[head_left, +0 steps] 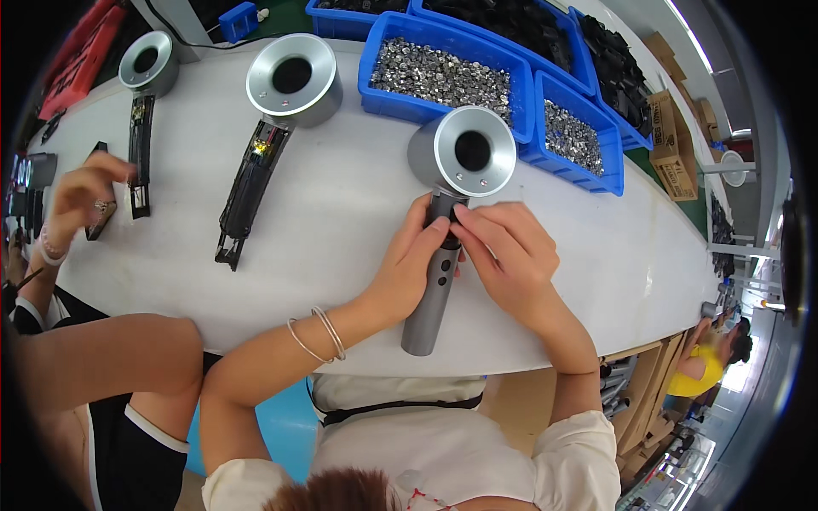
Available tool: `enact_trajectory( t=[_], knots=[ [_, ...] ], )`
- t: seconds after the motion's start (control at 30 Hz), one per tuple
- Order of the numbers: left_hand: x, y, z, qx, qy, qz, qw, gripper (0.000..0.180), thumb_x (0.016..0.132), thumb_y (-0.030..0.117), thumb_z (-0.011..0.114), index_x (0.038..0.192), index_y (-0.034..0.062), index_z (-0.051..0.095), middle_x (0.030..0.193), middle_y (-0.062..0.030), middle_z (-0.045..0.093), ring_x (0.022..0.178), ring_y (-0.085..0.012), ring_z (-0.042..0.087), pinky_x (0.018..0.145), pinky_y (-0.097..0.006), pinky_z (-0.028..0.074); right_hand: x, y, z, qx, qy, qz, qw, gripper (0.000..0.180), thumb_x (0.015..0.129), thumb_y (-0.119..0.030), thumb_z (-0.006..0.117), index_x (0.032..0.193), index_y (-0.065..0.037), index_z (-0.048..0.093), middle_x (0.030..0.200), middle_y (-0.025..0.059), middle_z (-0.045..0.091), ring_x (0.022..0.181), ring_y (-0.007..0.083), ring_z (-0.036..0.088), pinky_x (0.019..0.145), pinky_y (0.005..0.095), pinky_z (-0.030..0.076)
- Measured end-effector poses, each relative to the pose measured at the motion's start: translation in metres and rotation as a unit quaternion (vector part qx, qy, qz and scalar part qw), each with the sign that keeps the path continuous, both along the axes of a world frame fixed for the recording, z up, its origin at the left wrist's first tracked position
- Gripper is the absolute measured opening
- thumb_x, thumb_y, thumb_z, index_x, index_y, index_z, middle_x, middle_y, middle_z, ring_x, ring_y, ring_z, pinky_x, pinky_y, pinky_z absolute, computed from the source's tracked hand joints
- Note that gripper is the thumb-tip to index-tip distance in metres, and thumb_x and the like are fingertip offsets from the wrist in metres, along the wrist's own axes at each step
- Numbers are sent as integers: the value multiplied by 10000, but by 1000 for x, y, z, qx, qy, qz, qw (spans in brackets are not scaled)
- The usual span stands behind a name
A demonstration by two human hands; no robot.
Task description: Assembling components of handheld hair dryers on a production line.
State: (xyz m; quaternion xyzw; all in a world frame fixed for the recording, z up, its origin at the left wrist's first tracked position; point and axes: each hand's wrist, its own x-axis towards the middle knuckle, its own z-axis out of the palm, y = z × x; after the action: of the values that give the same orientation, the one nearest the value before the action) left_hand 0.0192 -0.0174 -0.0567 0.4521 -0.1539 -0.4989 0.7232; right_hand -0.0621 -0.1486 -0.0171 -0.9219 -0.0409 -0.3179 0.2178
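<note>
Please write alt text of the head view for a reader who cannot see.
The person's left hand grips a grey hair dryer at a white table, while the right hand touches it below the round head. Two hair dryers with exposed insides lie to the left, one near a co-worker's hand; blue bins hold metal pieces and black parts.

White table [341, 221] before us. On it, we see silver ring-headed device [262, 155] with exposed black handle, similar device [141, 128] farther left; along far side, blue bins [400, 104] of small shiny metal pieces [439, 72].
</note>
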Motion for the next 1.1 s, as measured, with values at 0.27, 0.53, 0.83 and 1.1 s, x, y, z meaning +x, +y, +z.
enact_trajectory(
  t=[0.27,0.53,0.83,1.1],
  knots=[
    [2,2,-3,-30,0,16,999,424,998,376,348,1285,64,374,1007,-65,541,834,-129,550,748,-286,483,1,-3,-8,-68,-29,-8,997,268,709,-24,745,974,-16,707,915,62,580,746,225,531,670,336,418],
    [-6,4,23,-121,-70,91,986,461,974,373,390,1269,22,430,1151,-100,498,1075,-192,514,969,-368,416,-31,32,-1,478,216,-6,852,810,755,-86,709,1440,-56,279,1037,133,578,875,198,616,751,369,514],
    [101,9,80,-110,-429,9,897,790,892,632,269,971,-54,652,978,-159,667,892,-202,640,800,-297,492,-44,23,26,349,380,6,857,496,773,-130,651,1190,-23,405,728,181,612,609,348,625,582,402,494],
    [97,13,45,-198,-394,86,894,933,822,722,207,936,-90,651,917,-214,669,883,-332,650,832,-392,505,-36,5,23,520,515,150,664,474,785,-111,655,1184,-2,423,717,100,583,515,213,591,516,346,478]
  ],
)
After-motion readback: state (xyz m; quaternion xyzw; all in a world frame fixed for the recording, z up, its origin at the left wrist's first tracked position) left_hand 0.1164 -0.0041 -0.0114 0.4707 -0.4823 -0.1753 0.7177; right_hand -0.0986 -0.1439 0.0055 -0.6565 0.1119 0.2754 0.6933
